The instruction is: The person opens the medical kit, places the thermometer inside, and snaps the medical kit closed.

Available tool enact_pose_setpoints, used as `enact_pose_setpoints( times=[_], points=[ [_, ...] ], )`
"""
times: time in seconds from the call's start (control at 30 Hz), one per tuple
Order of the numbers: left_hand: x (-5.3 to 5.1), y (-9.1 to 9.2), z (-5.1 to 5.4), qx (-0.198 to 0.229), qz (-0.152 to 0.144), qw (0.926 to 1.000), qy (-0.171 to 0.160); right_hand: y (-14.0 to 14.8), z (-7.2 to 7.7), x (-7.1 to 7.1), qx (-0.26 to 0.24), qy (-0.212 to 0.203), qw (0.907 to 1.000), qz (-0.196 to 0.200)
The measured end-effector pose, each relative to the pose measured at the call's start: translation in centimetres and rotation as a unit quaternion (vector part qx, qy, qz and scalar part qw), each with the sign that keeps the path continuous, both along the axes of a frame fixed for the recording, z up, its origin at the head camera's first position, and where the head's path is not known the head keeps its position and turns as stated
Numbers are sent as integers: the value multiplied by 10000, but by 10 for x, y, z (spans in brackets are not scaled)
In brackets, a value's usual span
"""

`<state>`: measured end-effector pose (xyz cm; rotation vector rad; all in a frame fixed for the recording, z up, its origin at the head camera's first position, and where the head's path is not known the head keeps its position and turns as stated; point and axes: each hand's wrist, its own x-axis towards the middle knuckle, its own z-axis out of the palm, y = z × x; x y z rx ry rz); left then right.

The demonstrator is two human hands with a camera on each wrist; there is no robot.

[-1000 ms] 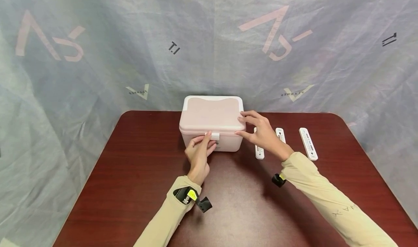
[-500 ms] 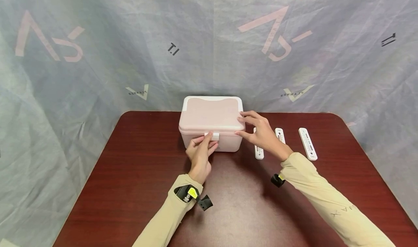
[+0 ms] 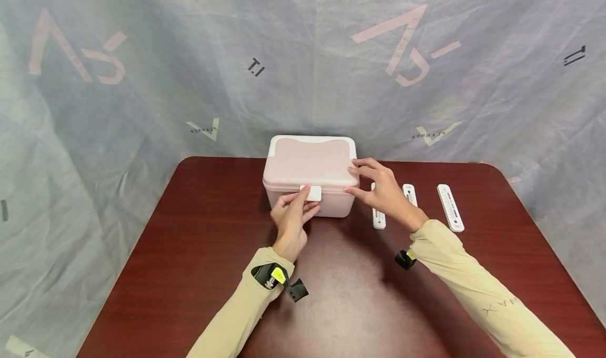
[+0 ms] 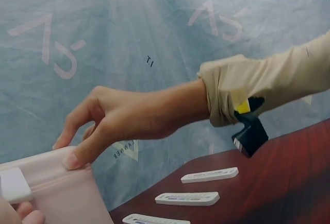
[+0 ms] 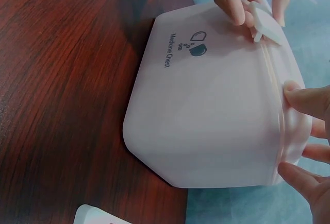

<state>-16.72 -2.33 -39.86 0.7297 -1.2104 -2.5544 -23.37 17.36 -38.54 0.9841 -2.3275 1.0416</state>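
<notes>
A pale pink medicine chest [image 3: 310, 161] with a white-trimmed lid stands at the back middle of the table, its lid down. Its front bears the words "Medicine Chest", readable in the right wrist view. My left hand [image 3: 290, 221] pinches the white latch [image 3: 314, 193] at the front, thumb on top and fingers below. In the right wrist view the latch [image 5: 265, 27] sticks out from the front wall. My right hand [image 3: 385, 190] grips the lid's right front corner, thumb at the front edge and fingers along the side.
Right of the chest lie three slim white strips with printed markings: one [image 3: 379, 218] partly behind my right hand, a middle one [image 3: 410, 193], and one [image 3: 451, 208] farther right. A grey printed cloth [image 3: 284, 95] hangs behind the dark red table [image 3: 189, 253].
The latch has tilted outward from the chest's front, with my left thumb and fingers on it. My right hand has kept its place on the lid corner. The head view has shifted slightly.
</notes>
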Motion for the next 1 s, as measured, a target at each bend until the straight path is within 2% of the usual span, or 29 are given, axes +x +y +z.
enact_pose_setpoints(
  times=[0.53, 1.0],
  points=[
    [-3, -5, -2, -11, -506, 9986, -145, -2, -3, -1, -13, 4, 10000, -1],
    [-2, -9, -3, -91, -642, 9978, -169, -1, -6, -2, -14, 18, 10000, -43]
  ],
)
